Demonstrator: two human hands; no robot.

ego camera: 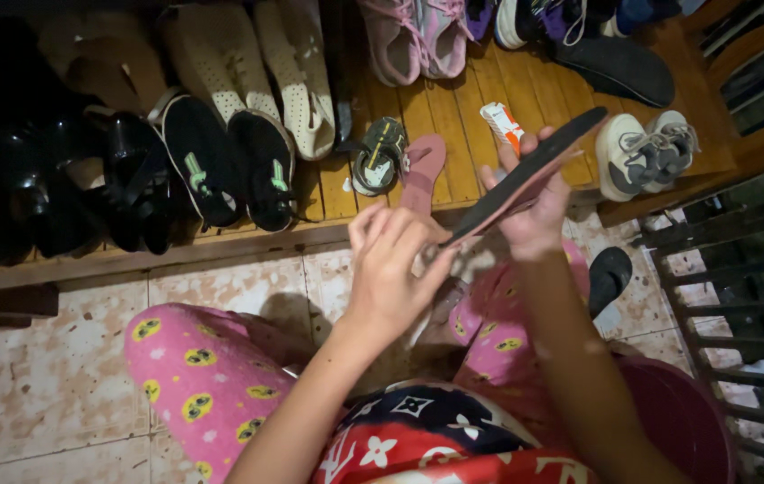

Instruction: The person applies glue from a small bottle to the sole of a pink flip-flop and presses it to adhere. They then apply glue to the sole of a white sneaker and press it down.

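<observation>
Head view: my right hand [534, 211] holds a flat dark shoe sole [525, 175] up over the near edge of the wooden shoe rack [453, 116], fingers wrapped under it, thumb over the top. My left hand [395, 269] pinches the sole's near end, fingertips [427, 260] pressed together on its edge — it looks partly peeled from a pink layer, though I cannot tell how far. A small white and orange tube [501, 124] lies on the rack just beyond the sole; capped or open, I cannot tell. A small pink sandal [422, 170] sits to the left, grey sneakers [646, 152] to the right. Judging by this, the sole is in hand but not yet joined to anything — most of the work remains.
</observation>
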